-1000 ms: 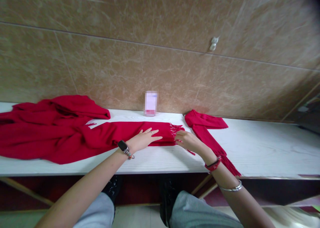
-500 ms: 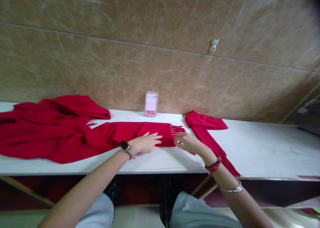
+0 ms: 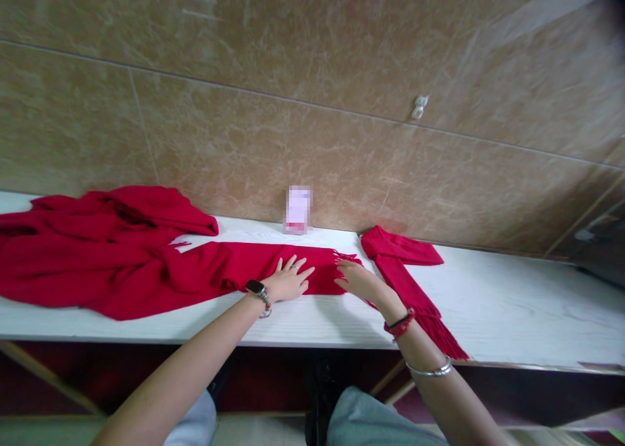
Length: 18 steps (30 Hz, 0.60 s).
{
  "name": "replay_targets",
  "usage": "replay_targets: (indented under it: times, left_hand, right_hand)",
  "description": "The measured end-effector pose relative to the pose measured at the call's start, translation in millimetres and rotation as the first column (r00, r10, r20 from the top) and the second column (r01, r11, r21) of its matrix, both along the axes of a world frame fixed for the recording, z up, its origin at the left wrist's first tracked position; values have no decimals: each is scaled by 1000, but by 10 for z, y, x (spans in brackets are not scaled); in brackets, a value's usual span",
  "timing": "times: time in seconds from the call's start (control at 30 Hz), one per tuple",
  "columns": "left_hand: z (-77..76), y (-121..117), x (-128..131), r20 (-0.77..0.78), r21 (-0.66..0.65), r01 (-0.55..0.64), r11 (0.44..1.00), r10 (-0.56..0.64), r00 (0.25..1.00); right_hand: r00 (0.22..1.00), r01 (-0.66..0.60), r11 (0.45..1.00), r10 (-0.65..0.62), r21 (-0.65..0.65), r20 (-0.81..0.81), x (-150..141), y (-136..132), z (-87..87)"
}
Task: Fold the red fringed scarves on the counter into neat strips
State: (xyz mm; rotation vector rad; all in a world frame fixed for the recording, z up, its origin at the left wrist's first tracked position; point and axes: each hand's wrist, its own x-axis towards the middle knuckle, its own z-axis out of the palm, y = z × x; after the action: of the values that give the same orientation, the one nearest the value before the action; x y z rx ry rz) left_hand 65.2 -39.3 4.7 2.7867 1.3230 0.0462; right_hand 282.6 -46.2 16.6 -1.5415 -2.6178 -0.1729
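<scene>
A red scarf [image 3: 263,258] lies stretched along the white bench top, its left part running into a rumpled heap of red cloth. My left hand [image 3: 289,282] rests on the scarf with its fingers spread flat. At the fringed right end, my right hand [image 3: 355,280] lies over the edge and the fringe, fingers stretched out and slightly bent. It covers much of the fringe [image 3: 344,256]. Just right of that hand is a second red scarf [image 3: 407,280], folded at an angle with its fringe toward the front edge.
A blurred-out upright phone-like object [image 3: 298,209] leans at the brown marble-patterned wall [image 3: 273,140]. A small white cat-shaped hook [image 3: 420,106] is fixed to the wall. The white bench top [image 3: 517,303] has open shelves below its front edge.
My right hand has shifted slightly left onto the scarf's end, its fingers opening out from a curled pose. My left hand stays on the scarf, fingers a little wider. The view has tilted slightly.
</scene>
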Motion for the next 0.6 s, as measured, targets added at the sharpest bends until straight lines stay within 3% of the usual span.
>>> replay_targets:
  times: [0.1, 0.27, 0.37, 0.43, 0.53, 0.6]
  left_hand:
    - [20, 44, -22, -1, -93, -69, 993, 70, 998]
    - [61, 85, -71, -7, -156, -165, 974, 166, 986]
    - [63, 91, -97, -1, -177, -191, 966, 194, 981]
    - [57, 100, -105, 2, -184, -193, 964, 197, 980]
    - [47, 128, -106, -3, -196, -196, 961, 199, 980]
    - [42, 153, -107, -5, -211, -195, 958, 199, 980]
  right_hand:
    - [1000, 7, 997, -6, 77, -18, -143, 103, 13]
    - [994, 34, 996, -25, -81, 103, -367, 143, -124]
    - [984, 61, 995, -46, -82, 173, -256, 151, -245]
    - [975, 159, 986, -149, -55, 163, -113, 169, -292]
    - [943, 317, 948, -313, -14, 112, 48, 215, -250]
    - [942, 330, 944, -331, 23, 54, 41, 255, -153]
